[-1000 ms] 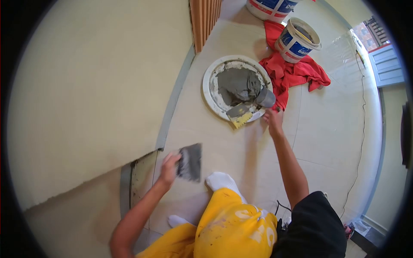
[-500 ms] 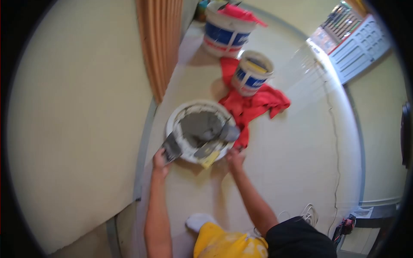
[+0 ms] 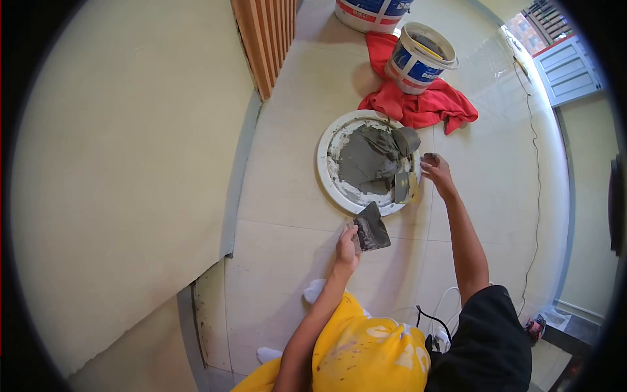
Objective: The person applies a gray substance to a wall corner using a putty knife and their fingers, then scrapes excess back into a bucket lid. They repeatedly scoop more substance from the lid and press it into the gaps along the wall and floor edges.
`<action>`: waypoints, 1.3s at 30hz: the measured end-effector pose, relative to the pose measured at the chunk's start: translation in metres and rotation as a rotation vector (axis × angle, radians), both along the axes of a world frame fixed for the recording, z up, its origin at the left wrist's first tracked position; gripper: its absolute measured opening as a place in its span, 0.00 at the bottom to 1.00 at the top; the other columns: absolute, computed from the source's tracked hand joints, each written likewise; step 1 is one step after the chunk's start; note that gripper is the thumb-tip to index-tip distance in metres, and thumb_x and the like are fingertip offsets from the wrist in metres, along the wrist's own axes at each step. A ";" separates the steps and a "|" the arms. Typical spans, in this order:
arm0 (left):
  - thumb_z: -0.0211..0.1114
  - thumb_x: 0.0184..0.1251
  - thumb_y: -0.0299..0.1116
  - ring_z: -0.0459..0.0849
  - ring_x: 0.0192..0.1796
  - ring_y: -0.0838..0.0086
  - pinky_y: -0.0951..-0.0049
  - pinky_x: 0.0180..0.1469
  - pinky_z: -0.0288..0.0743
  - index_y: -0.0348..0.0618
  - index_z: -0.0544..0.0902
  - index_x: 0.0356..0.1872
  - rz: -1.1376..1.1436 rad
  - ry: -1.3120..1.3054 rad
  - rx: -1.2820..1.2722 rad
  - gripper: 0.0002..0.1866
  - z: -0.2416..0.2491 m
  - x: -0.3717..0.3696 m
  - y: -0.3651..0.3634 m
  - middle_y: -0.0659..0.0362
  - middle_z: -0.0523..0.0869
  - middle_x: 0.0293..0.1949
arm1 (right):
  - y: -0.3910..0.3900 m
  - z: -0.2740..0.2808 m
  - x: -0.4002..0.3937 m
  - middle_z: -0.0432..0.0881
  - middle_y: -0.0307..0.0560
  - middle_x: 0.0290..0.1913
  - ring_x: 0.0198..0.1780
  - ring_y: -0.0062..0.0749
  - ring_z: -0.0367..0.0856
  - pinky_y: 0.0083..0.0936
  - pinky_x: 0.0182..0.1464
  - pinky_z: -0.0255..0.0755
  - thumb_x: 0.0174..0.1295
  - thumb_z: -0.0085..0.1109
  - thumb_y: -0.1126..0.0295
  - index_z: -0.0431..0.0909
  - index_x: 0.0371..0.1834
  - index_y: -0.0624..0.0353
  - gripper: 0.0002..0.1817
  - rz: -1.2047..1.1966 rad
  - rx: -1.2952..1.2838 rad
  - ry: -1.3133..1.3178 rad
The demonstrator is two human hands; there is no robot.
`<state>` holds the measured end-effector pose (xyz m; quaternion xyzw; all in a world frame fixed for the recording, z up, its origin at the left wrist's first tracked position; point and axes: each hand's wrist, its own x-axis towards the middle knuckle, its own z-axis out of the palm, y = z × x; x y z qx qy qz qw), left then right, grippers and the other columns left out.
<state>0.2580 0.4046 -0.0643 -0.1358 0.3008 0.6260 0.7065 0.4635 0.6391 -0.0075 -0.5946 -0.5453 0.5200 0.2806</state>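
Note:
A round white tray (image 3: 324,171) on the tiled floor holds a spread of grey paste (image 3: 366,160). My left hand (image 3: 348,247) is closed on a flat tool (image 3: 372,228) smeared with grey paste, just below the tray's near edge. My right hand (image 3: 436,171) is beside the tray's right rim, fingers bent; whether they hold the rim or anything else is unclear. A rounded grey-coated tool (image 3: 406,140) rests on the upper right rim. A yellow-edged scraper (image 3: 403,187) lies at the lower right of the tray.
Behind the tray, a small bucket (image 3: 421,59) stands on a red cloth (image 3: 418,104), with a larger bucket (image 3: 369,14) farther back. A wall (image 3: 130,163) and wooden slats (image 3: 264,42) are at the left. A thin cable (image 3: 535,150) runs along the right floor.
The view has shifted, so the tray and buckets sit higher and farther right. My left hand with its tool has moved from the tray's left side to its near side.

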 end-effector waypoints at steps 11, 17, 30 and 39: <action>0.48 0.60 0.31 0.74 0.49 0.68 0.70 0.55 0.65 0.36 0.71 0.46 0.089 0.117 -0.003 0.15 0.015 -0.066 0.009 0.54 0.77 0.44 | -0.086 0.001 -0.037 0.74 0.53 0.35 0.32 0.30 0.75 0.22 0.30 0.71 0.41 0.67 0.73 0.56 0.53 0.73 0.37 -0.172 -0.037 -0.461; 0.45 0.61 0.33 0.74 0.51 0.67 0.67 0.57 0.62 0.36 0.71 0.47 0.150 -0.001 0.048 0.16 0.009 -0.057 0.020 0.55 0.77 0.47 | -0.107 0.003 -0.034 0.76 0.53 0.35 0.32 0.28 0.76 0.23 0.32 0.70 0.41 0.64 0.74 0.66 0.44 0.76 0.27 -0.181 -0.141 -0.156; 0.43 0.64 0.32 0.75 0.49 0.67 0.67 0.55 0.65 0.36 0.70 0.47 0.201 -0.134 0.161 0.15 0.008 -0.054 0.015 0.55 0.76 0.46 | -0.121 0.010 -0.157 0.73 0.57 0.32 0.32 0.49 0.75 0.43 0.32 0.70 0.44 0.47 0.80 0.75 0.25 0.64 0.07 0.550 0.565 -1.102; 0.46 0.61 0.35 0.76 0.45 0.67 0.66 0.52 0.67 0.39 0.73 0.43 0.220 -0.149 0.088 0.14 -0.025 -0.040 0.022 0.54 0.79 0.41 | -0.096 0.009 -0.154 0.75 0.58 0.25 0.27 0.48 0.76 0.41 0.30 0.69 0.38 0.53 0.73 0.74 0.15 0.61 0.03 0.729 0.626 -0.975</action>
